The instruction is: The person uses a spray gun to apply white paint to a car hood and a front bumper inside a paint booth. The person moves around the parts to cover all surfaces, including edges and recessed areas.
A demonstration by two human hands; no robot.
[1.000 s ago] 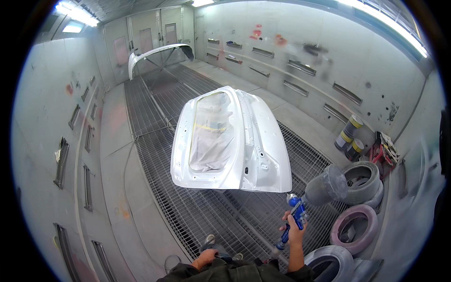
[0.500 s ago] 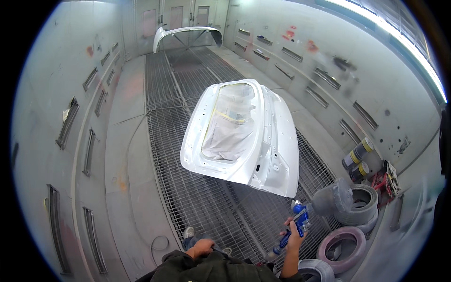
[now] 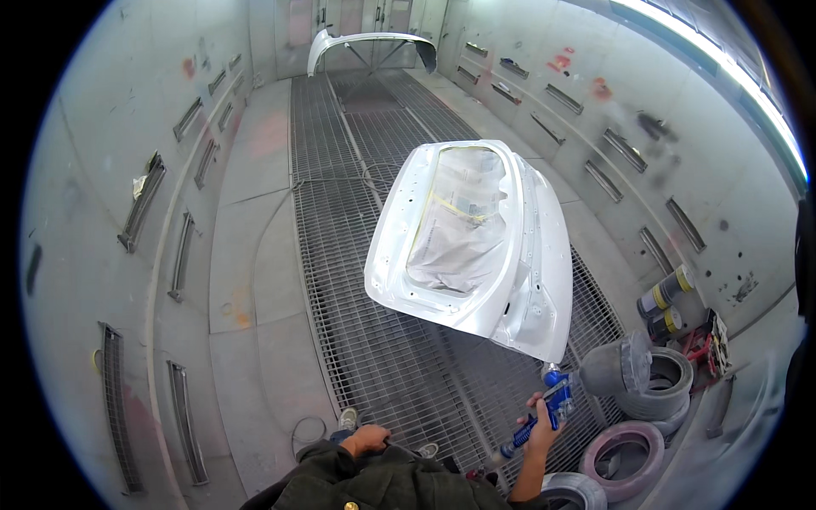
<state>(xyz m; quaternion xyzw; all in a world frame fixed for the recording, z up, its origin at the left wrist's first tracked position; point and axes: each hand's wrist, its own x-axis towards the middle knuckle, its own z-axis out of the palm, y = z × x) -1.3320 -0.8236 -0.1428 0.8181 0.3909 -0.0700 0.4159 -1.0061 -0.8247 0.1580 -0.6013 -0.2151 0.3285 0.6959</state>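
A blue spray gun with a large translucent grey paint cup is gripped in my right hand, at the lower right. Its head lies close to the lower corner of a white car tailgate in the picture; whether they touch I cannot tell. The tailgate is raised over the floor grating, its window opening covered with masking sheet and yellow tape. My left hand is closed in front of my waist, near my shoe; anything inside its fingers is hidden.
Old tyres and paint cans line the right side, with a red-handled item beside them. A thin hose trails across the left floor and the grating. Farther back stands a white bumper-like panel on a stand.
The whole view has swung slightly left, so the tailgate and walls sit farther right. My right hand still holds the spray gun near the tailgate's lower corner. My left hand stays by my waist.
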